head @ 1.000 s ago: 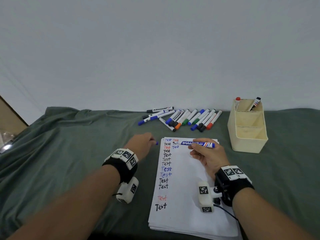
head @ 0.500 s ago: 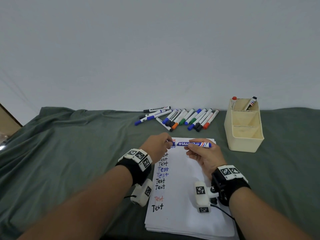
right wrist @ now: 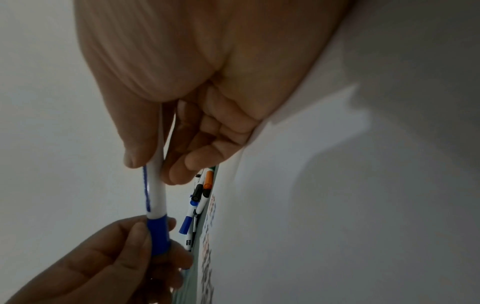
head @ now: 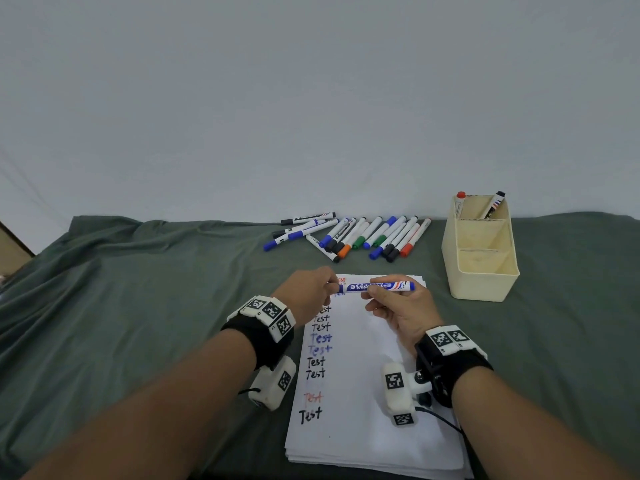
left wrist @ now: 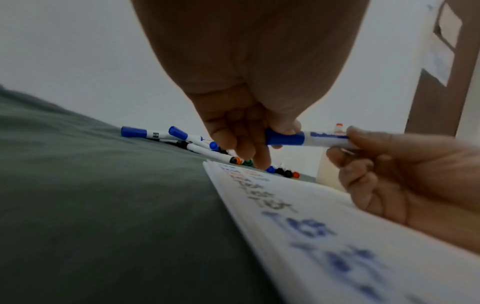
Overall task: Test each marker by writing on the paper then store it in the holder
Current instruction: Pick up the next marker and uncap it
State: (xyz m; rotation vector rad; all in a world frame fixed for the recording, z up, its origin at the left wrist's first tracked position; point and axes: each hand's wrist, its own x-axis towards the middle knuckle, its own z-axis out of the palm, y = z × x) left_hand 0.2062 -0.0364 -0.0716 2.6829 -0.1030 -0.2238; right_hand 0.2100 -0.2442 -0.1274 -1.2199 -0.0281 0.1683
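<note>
- green cloth draped over the whole worktop, pretty rumpled and creased toward the far left corner, smoother out on the right
- plain pale wall right behind the far edge, fills the whole top half of the head view
- brown panel, looks like a door or frame, at the far right in the left wrist view, with a pale sheet stuck on it
- sliver of something tan at the left edge past the cloth, can't tell what it is

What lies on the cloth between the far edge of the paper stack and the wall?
A loose row of capped markers lies on the green cloth between the paper stack and the wall; the head view shows it best.
</note>
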